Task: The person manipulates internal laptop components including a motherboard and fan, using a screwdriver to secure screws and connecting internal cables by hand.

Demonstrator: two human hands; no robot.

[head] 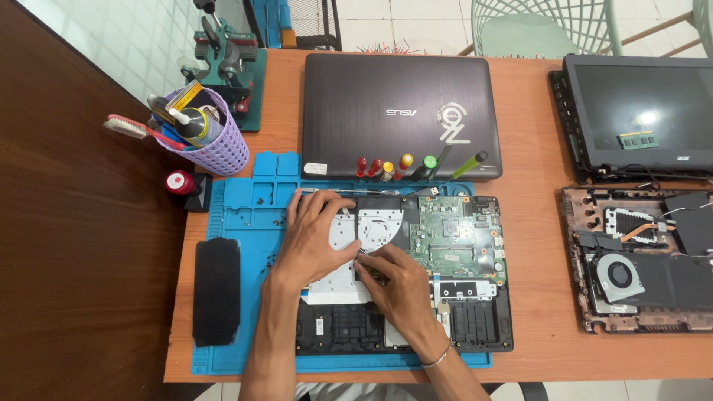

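Head view:
Laptop base: opened laptop base (405, 271), lid side down, lay on blue repair mat (245, 223) near front edge of wooden table (531, 148), green circuit board (454, 236) bared in its back right part, silver metal plate (345, 234) in its back left part.
Left hand: left hand (312, 238) lay flat on silver plate, fingers spread and pressed down, gripping nothing.
Right hand: right hand (397, 282) sat just beside left hand, over middle of base, fingertips pinched together on a small thin tool or part at plate's edge; too small to tell which. Thin bracelet (437, 359) on wrist.
Screwdrivers: row of screwdrivers (405, 166) with red, yellow and green handles rested along back edge of mat, against closed dark laptop (397, 111).
Black pad: long black pad (216, 289) lay on mat's left side, near front left corner of table.
Basket: purple basket (212, 145) with toothbrush and tubes stood near back left corner, small red-topped bottle (180, 182) just in front.
Second machine: another dismantled laptop (639, 260) with its fan showing lay at right edge, its screen part (639, 111) behind.
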